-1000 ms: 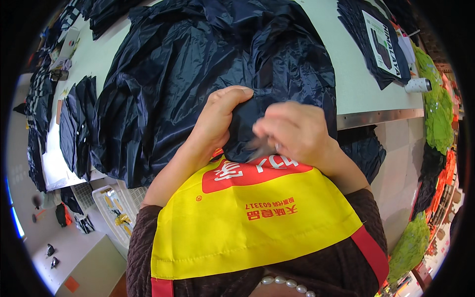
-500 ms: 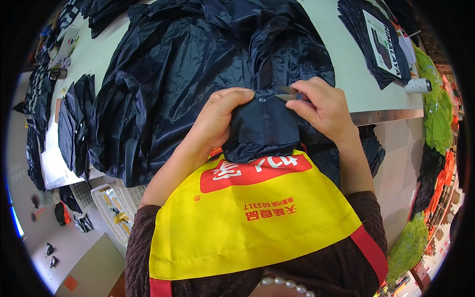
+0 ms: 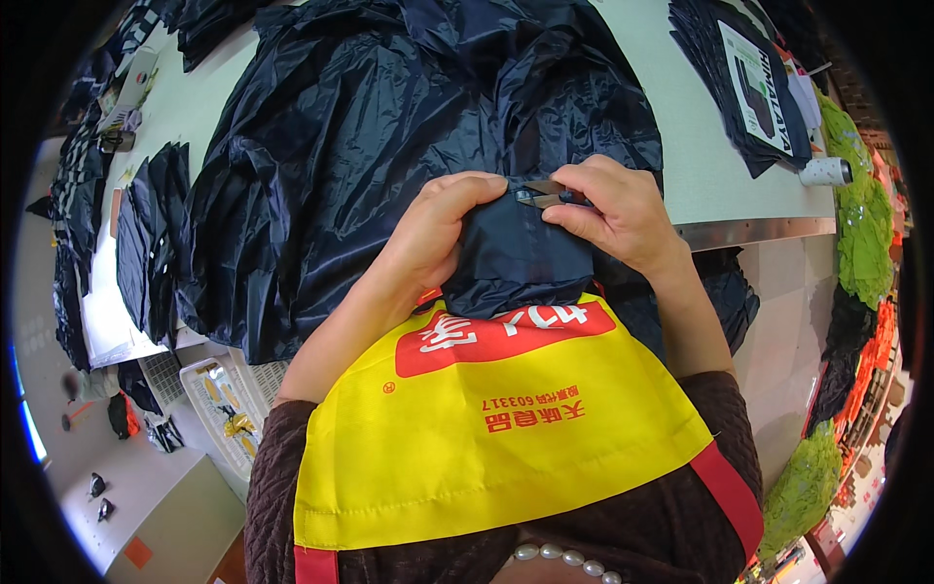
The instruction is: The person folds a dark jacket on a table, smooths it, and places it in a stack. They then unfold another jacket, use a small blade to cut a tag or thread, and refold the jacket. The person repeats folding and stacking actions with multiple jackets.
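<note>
A big dark navy shiny garment (image 3: 409, 127) lies spread over the pale table (image 3: 715, 180) in front of me. My left hand (image 3: 438, 234) grips a folded edge of the fabric near my chest. My right hand (image 3: 613, 209) pinches a small metal tool, like thread snips (image 3: 540, 195), with its tip against the same fabric edge between the two hands. A yellow apron with a red patch (image 3: 486, 419) covers my front below the hands.
More dark folded pieces (image 3: 146, 224) are stacked at the table's left. A flat dark packet with a white label (image 3: 754, 83) lies at the far right, beside a small white roll (image 3: 825, 172). Green fabric heaps (image 3: 861, 224) are on the right. A white basket (image 3: 229, 399) sits below the table.
My right hand has shifted from on top of the bunched fabric out to its right, and now holds the small metal tool at the edge. The left hand has kept its grip.
</note>
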Available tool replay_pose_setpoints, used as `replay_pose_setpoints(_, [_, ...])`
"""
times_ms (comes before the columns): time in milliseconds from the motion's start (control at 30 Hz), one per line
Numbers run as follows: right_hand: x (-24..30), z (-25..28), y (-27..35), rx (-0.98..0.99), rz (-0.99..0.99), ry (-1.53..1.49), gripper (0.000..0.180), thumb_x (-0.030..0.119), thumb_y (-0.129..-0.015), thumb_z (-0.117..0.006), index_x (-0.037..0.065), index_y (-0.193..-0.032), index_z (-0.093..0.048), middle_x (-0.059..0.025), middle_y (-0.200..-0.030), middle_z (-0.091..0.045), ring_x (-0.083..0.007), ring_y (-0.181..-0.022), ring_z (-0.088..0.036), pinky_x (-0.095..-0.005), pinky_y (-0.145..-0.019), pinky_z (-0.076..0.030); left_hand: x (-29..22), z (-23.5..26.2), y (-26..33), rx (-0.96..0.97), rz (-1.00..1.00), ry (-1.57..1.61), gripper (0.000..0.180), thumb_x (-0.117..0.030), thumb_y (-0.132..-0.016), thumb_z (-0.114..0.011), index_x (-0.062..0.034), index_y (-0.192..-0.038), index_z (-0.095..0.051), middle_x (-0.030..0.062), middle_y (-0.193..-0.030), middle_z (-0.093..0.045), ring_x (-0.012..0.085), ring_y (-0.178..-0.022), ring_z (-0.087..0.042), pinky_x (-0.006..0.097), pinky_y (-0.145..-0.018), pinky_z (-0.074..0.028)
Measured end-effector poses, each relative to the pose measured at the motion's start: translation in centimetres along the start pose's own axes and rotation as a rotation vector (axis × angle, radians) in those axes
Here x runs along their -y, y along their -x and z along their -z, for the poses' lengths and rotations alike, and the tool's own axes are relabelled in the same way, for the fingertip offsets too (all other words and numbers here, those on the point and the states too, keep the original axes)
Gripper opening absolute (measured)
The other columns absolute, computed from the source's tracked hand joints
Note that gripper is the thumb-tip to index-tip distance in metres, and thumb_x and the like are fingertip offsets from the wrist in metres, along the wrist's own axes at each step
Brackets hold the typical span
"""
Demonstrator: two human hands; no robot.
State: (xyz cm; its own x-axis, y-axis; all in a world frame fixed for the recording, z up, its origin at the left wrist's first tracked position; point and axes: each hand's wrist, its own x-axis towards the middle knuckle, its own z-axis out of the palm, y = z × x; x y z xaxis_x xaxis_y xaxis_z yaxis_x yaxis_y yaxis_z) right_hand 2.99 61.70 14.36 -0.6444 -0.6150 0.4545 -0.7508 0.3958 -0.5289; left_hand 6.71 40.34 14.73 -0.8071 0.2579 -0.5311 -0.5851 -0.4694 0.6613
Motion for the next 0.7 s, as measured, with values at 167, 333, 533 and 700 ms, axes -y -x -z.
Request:
replay_pose_setpoints(167, [-0.3,-0.6,0.0,-0.040,0.057,0.077,0.025,0.026,-0.076,-0.072,0.007,-0.090,-0.063,-0.0063,-0.074,-0.060,-0.0190,-0.060,-0.058,-0.0249,-0.050,-0.044,0.3,-0.2,-0.1,-0.025,-0.013,-0.009,0.015,-0.012,-0.083,-0.060,-0.0008,-0.091,-0.064,0.0079,-0.084,-0.067,0.0134,-0.074,-0.063,0.024,-0.071,-0.051])
replay_pose_setpoints(333, [-1.8,0.3,1.0,-0.115,0.047,-0.395,0.025,0.022,-0.075,-0.074,0.008,-0.091,-0.063,-0.0033,-0.076,-0.060,-0.0126,-0.063,-0.057,-0.0204,-0.054,-0.043,0.4,-0.5,0.1,-0.077,-0.027,-0.020,0.014,-0.011,-0.083,-0.059,-0.0014,-0.092,-0.064,0.0064,-0.083,-0.066,0.0132,-0.074,-0.063,0.023,-0.071,-0.051])
replay_pose_setpoints(533, [-1.6,-2.3,0.7,0.142,-0.515,-0.925,0.035,0.015,-0.066,-0.081,0.006,-0.093,-0.059,0.0000,-0.083,-0.058,-0.0058,-0.065,-0.048,-0.0192,-0.057,-0.040,0.0,2.9,-1.0,0.336,0.016,-0.272,0.030,-0.013,-0.079,-0.067,-0.0015,-0.106,-0.059,0.0076,-0.101,-0.063,0.0151,-0.089,-0.060,0.025,-0.083,-0.046])
replay_pose_setpoints(700, [-1.0,-4.6,1.6,-0.129,-0.229,-0.388,0.024,0.011,-0.065,-0.078,0.003,-0.070,-0.056,-0.0048,-0.064,-0.052,-0.0152,-0.057,-0.049,-0.0276,-0.050,-0.036,-1.9,4.1,0.1,0.467,-0.517,-1.338,0.071,-0.020,-0.057,-0.084,0.0004,-0.116,-0.049,0.0190,-0.127,-0.047,0.0339,-0.120,-0.046,0.037,-0.099,-0.038])
